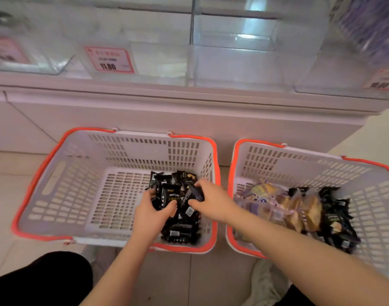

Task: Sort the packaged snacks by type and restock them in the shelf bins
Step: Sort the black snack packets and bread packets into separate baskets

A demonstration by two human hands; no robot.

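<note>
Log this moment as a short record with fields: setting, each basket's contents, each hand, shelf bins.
setting: two white baskets with orange rims on the floor before a white shelf unit
left basket: black snack packets only, heaped at its right side
right basket: tan and yellow packets mixed with black ones
left hand: inside left basket, grips black packets
right hand: inside left basket, pinches a black packet
shelf bins: clear, no snacks visible; red price tag

Two white baskets with orange rims, left basket (63, 191) and right basket (365, 195), sit side by side on the pale, seemingly tiled floor (12, 164).
</note>
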